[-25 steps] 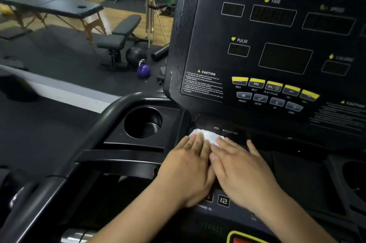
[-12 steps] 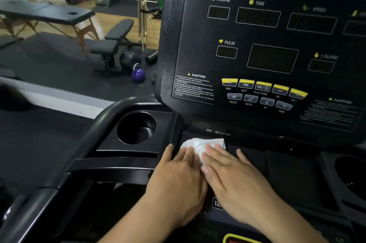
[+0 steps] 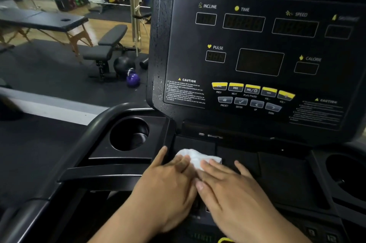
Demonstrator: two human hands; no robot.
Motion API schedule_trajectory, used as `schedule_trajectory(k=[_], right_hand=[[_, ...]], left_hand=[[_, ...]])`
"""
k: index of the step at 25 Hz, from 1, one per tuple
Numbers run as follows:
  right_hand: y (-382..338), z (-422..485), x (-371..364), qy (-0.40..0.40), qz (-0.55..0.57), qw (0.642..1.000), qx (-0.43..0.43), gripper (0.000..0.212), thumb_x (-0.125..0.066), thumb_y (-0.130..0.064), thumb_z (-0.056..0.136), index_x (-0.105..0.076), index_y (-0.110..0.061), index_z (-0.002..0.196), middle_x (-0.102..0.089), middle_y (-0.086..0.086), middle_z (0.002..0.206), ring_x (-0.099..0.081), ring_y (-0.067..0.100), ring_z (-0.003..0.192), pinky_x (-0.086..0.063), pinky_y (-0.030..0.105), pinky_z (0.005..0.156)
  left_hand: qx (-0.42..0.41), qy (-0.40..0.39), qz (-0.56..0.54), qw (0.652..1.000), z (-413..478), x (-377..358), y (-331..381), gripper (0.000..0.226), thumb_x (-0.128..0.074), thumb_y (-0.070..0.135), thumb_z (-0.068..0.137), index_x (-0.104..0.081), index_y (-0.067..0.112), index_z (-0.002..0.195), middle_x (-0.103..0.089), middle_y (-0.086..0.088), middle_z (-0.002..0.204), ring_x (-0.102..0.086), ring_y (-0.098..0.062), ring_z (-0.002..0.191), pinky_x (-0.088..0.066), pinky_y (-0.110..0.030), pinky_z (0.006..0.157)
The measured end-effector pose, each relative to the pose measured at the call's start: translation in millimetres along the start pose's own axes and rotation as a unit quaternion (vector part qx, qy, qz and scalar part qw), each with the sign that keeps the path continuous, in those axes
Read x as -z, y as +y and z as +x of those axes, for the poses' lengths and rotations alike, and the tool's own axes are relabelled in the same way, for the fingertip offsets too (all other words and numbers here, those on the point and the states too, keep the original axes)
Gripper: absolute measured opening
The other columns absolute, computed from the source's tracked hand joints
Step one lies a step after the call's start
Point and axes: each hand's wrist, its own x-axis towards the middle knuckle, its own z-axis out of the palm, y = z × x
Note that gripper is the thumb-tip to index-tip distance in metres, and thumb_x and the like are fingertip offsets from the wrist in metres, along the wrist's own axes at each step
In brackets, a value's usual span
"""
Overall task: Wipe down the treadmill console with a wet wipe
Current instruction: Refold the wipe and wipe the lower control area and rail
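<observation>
While the left cup holder (image 3: 128, 133) sits untouched, the work goes on just beside it.

Console bezel (image 3: 158, 44): droplets along its left edge, so the upright panel was probably dampened already.

Left hand (image 3: 168, 185): fingers straight and close together, laid flat with their tips on the wipe's left edge. The thumb is splayed toward the tray's side wall. Nothing is gripped; the hand only presses.

Wet wipe (image 3: 198, 156): a small bunched wad at the left end of the lower tray (image 3: 281, 175), below the port strip. Most of it shows ahead of the fingertips.

Right hand (image 3: 235, 195): fingers straight and slightly spread, tips on the wipe's right edge, inner edge touching the left hand. It is pressing too, not pinching (flat hands likely spread the load over so small a cloth and let it slide).

Judgement: the tray pass is at its left end. The span toward the right cup holder (image 3: 348, 177) looks not yet covered.
</observation>
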Motion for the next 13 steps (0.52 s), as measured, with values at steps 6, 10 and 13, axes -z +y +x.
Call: schedule_trajectory(k=[6,10,13], right_hand=[[1.5,10.6,5.4,-0.008,-0.009,1.000,-0.013,0.055,-0.010,-0.051,0.099,-0.033,-0.034,0.147,-0.015,-0.017,0.160,-0.005,0.000,0.146,-0.004,0.047,0.119],[1.7,-2.8,0.0,-0.008,-0.006,1.000,-0.008,0.070,0.002,-0.057,0.088,-0.036,-0.037,0.143,-0.014,-0.022,0.159,-0.005,-0.003,0.145,0.000,0.049,0.118],[7.8,21.1,2.5,0.015,-0.001,1.000,-0.007,0.051,-0.014,-0.045,0.101,-0.027,-0.033,0.149,-0.008,-0.017,0.161,0.002,-0.001,0.146,-0.002,0.053,0.118]], left_hand=[[0.012,0.014,-0.024,1.000,14.0,-0.1,-2.7,0.070,0.003,0.047,0.088,-0.035,0.030,0.144,-0.028,0.000,0.160,-0.021,-0.015,0.148,-0.002,-0.053,0.121],[0.018,-0.004,-0.003,1.000,-6.8,-7.2,8.6,0.046,-0.027,0.041,0.095,-0.054,0.025,0.128,-0.060,-0.011,0.136,-0.056,-0.025,0.127,-0.023,-0.063,0.114],[0.054,0.003,0.011,0.998,9.9,-6.8,2.7,0.066,-0.011,0.046,0.095,-0.036,0.020,0.150,-0.046,-0.015,0.149,-0.044,-0.028,0.138,-0.001,-0.066,0.113]])
